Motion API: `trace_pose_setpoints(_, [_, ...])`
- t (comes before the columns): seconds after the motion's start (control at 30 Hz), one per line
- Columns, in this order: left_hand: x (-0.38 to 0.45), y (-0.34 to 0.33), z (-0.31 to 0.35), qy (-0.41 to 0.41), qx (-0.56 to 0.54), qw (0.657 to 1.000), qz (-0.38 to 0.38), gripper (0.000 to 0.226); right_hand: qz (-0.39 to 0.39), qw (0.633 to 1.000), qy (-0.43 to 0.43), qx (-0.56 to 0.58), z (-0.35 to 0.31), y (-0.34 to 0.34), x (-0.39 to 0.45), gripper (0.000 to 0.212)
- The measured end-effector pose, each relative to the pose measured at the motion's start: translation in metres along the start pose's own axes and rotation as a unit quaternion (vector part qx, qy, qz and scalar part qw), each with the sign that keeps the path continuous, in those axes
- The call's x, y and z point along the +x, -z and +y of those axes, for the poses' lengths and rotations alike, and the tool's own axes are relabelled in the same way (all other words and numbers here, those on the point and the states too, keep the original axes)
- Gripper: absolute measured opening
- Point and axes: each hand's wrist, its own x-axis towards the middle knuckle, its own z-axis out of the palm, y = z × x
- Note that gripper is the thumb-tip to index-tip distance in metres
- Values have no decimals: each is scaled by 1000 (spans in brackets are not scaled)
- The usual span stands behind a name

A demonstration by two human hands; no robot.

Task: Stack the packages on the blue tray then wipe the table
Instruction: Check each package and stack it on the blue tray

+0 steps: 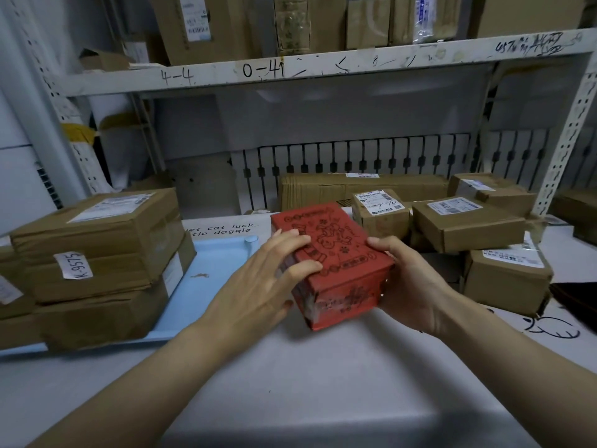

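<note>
The left hand (258,287) lies against the left side of the red box (336,263) with fingers (292,242) curled over its top edge and thumb low on the near face, while the right hand (410,286) clasps the opposite side, thumb on the top right corner, so the box sits tilted between both hands above the white table (290,376). Just left of the box lies the blue tray (210,270), whose left part bears a stack of brown packages (97,263) with a label reading K-9575. To the right and behind, more brown cartons (468,224) stand on the table beneath a white metal shelf (290,69).
</note>
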Motion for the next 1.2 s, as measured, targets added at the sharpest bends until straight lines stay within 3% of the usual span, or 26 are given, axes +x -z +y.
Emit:
trace_pose_setpoints(0.43, [-6,-2,-2,10,28,999,31,78,-105,993,42,34,2,3,1,56])
trace_pose_setpoints(0.67, [-2,-2,-7,20,57,998,21,99,-105,994,24,18,2,1,-3,58])
trace_pose_setpoints(0.8, [3,1,-9,26,0,999,33,96,-134,991,19,-6,1,-1,-8,62])
trace_pose_setpoints(0.83, [3,3,-8,40,-28,998,36,94,-137,990,24,-15,-1,-2,-10,55])
trace_pose_setpoints(0.9, [4,6,-4,105,-103,988,36,95,-123,992,35,-21,-5,0,-11,62])
trace_pose_setpoints(1.0, [6,13,6,275,-292,915,32,97,-90,993,61,-52,-5,-1,-9,66])
trace_pose_setpoints(1.2, [19,17,10,465,-573,670,83,77,-91,981,106,-132,-5,-9,-8,74])
